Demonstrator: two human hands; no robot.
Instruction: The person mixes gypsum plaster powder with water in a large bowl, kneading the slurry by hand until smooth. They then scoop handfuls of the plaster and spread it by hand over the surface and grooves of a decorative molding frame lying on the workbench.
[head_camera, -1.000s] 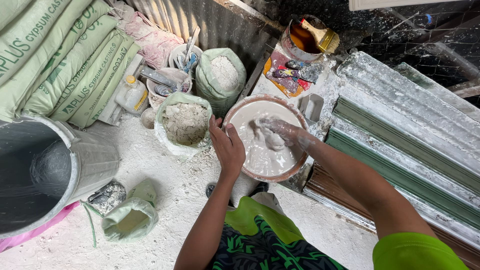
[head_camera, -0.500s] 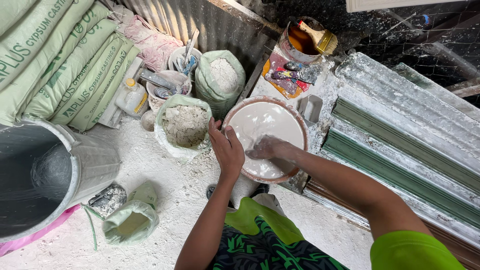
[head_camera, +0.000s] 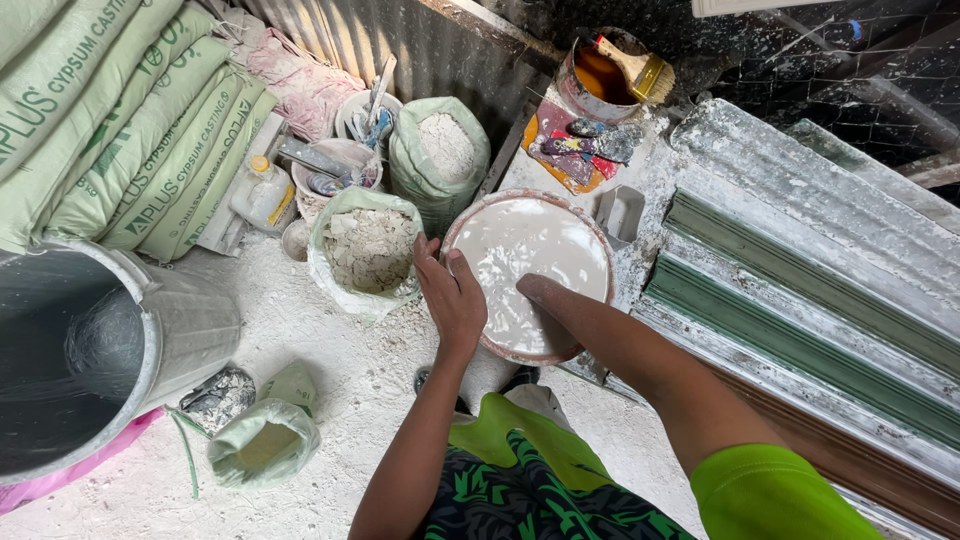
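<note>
Gripping the near left rim of a round bowl (head_camera: 527, 275), the left hand (head_camera: 452, 297) has its fingers (head_camera: 428, 262) curled together over the edge, thumb lying along the rim. The bowl is full of pale grey-white wet plaster and sits on the dusty white floor (head_camera: 330, 390) in front of the person's knees, its right side up against a plaster-spattered counter (head_camera: 650, 215). The right hand (head_camera: 535, 292) is sunk into the mix near the bowl's lower middle; only the wrist and the back of the hand show, so I cannot tell whether its fingers are apart or together.

Just left of the bowl stands an open sack of broken plaster chips (head_camera: 363, 250), touching the left hand's side of the rim. Behind it, another open sack holds white powder (head_camera: 440, 150). A tin with a paintbrush (head_camera: 610, 75) rests at the counter's far end. Green moulded lengths (head_camera: 800, 330) lie to the right. A large metal drum (head_camera: 110, 350) stands at far left, below stacked green bags (head_camera: 110, 130), with a small crumpled bag (head_camera: 265, 440) near it.
</note>
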